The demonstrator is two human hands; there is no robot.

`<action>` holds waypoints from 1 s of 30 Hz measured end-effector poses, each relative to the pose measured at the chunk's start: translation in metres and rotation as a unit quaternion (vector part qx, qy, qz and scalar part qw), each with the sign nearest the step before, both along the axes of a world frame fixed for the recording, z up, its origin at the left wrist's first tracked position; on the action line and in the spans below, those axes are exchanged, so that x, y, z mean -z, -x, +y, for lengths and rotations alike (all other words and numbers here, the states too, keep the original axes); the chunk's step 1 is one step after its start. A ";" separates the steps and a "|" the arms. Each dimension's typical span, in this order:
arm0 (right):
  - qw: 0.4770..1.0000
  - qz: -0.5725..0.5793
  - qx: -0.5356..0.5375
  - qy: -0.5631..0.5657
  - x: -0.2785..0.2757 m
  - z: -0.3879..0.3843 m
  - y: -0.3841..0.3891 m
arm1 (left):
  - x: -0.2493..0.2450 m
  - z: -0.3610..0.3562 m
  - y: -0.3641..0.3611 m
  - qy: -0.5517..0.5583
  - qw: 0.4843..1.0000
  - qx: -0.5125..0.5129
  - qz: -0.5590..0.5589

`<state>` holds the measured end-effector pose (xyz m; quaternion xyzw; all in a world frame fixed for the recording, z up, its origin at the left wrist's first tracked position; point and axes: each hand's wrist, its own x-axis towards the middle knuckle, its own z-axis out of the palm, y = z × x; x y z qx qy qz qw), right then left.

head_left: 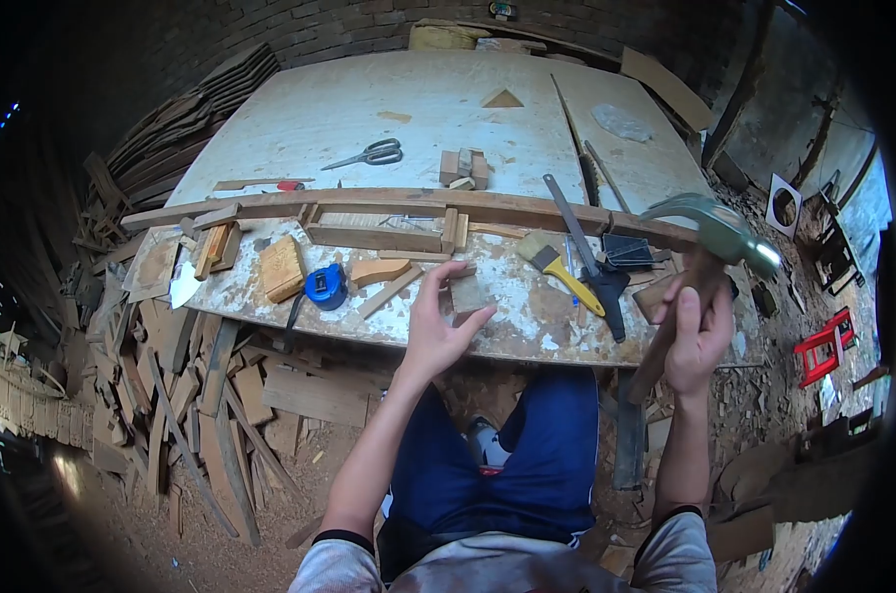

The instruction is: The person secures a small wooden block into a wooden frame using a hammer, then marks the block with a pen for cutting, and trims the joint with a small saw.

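My right hand point(697, 341) grips the wooden handle of a claw hammer point(730, 235), raised above the right end of the bench, with its metal head up. At the bench's front edge my left hand point(443, 321) holds a small wooden block point(465, 293) between thumb and fingers; part of the block is hidden. Left of that hand lie a thin wood strip point(390, 292), a curved wood piece point(379, 271) and a blue tape measure point(325, 287). A yellow-handled brush point(570, 279) rests between my two hands, beside a dark saw-like tool point(606, 285).
A long wooden beam point(527, 211) crosses the bench, with a narrow wooden frame point(374, 235) against it. Scissors point(369, 154) and stacked blocks point(465, 168) lie behind it. Scrap wood point(211, 415) covers the floor at left. A red stand point(824, 348) is at right.
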<state>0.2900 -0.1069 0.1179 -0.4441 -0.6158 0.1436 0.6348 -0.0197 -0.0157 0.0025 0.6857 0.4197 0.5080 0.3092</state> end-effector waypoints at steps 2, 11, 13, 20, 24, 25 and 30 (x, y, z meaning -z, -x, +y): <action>0.998 0.012 0.031 -0.053 -0.001 -0.001 0.001 | 0.005 0.001 0.001 0.001 1.000 -0.006 -0.024; 0.984 0.050 0.062 -0.160 0.037 0.023 0.000 | 0.005 0.004 0.000 0.003 0.993 0.002 -0.117; 0.981 0.100 0.039 -0.159 0.036 0.023 0.003 | 0.007 0.005 0.000 -0.009 0.997 -0.024 -0.078; 0.974 0.098 0.088 -0.186 0.040 0.026 -0.015 | 0.008 0.009 0.000 -0.035 0.996 -0.082 -0.017; 0.981 0.074 0.058 -0.172 0.025 0.014 -0.024 | 0.007 0.007 0.002 -0.014 0.996 -0.082 -0.011; 0.979 0.086 0.047 -0.180 0.025 0.016 -0.028 | 0.005 0.006 0.002 -0.010 0.996 -0.083 -0.020; 0.996 0.074 -0.048 -0.031 0.027 0.012 -0.035 | 0.008 0.009 0.003 0.001 0.998 -0.058 0.000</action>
